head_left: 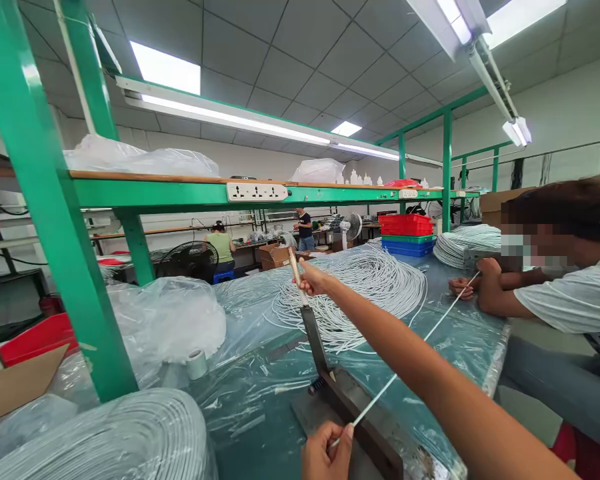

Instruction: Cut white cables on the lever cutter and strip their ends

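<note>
My right hand (313, 280) grips the wooden handle (295, 263) of a lever cutter, and its dark blade arm (313, 337) is raised steeply. The cutter's metal base (365, 417) sits on the plastic-covered table in front of me. At the base's near end, my left hand (327, 455) pinches the end of a thin white cable (410, 357). That cable runs taut across the base, up and to the right, to the hands of a co-worker (480, 287) seated at the table's right side.
A loose pile of white cable (375, 287) lies beyond the cutter. A big cable coil (105, 433) sits at bottom left, beside a green post (55, 220), plastic bags (170, 313) and a tape roll (197, 365). Stacked crates (405, 233) and another coil (467, 243) stand far right.
</note>
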The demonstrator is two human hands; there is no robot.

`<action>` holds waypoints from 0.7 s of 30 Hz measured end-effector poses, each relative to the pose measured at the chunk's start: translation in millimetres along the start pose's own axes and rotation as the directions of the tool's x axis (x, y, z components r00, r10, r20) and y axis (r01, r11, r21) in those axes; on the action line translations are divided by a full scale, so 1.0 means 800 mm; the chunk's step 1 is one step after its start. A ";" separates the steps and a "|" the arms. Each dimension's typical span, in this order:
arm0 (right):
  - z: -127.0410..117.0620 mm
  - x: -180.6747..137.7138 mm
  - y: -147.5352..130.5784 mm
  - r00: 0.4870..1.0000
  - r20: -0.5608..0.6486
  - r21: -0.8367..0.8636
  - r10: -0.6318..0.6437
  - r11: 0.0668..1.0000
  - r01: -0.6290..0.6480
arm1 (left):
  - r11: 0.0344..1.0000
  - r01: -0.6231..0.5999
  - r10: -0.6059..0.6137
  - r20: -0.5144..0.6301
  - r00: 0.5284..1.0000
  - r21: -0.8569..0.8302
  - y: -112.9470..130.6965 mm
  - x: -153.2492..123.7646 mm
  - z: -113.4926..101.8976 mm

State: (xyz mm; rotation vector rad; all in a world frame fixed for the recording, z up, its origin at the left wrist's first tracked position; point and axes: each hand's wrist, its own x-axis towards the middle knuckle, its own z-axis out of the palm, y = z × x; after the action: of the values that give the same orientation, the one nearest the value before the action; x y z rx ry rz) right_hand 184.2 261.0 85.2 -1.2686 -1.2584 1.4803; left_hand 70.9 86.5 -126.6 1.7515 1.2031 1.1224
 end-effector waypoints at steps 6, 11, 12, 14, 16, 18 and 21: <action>-0.036 -0.102 0.002 0.994 0.101 0.043 -0.048 0.998 0.044 | 0.992 0.048 -0.046 0.017 0.999 -0.114 0.003 -0.002 0.000; -0.060 -0.213 0.047 0.979 0.204 0.015 0.009 1.000 -0.013 | 0.977 0.107 -0.099 0.053 0.994 -0.186 0.012 0.000 -0.004; -0.062 -0.232 0.059 0.975 0.222 0.019 0.001 1.000 -0.005 | 0.973 0.116 -0.109 0.044 0.993 -0.198 0.014 0.000 -0.004; -0.064 -0.266 0.084 0.972 0.233 0.046 -0.029 0.999 0.019 | 0.968 0.129 -0.126 0.028 0.992 -0.214 0.016 0.001 -0.004; -0.062 -0.292 0.105 0.980 0.197 0.087 -0.010 0.996 -0.007 | 0.966 0.136 -0.134 0.023 0.991 -0.220 0.017 0.000 -0.003; -0.059 -0.309 0.119 0.986 0.155 0.119 0.054 0.990 -0.073 | 0.963 0.150 -0.145 0.038 0.989 -0.223 0.019 0.001 -0.002; -0.056 -0.324 0.129 0.988 0.093 0.128 0.123 0.983 -0.135 | 0.958 0.175 -0.165 0.065 0.984 -0.225 0.023 0.002 -0.003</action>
State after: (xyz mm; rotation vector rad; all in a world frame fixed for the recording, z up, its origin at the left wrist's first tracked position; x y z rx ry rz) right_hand 277.5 -0.3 32.4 -1.2289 -1.1275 1.6979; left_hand 74.8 82.4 -109.2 1.4627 1.1239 1.0678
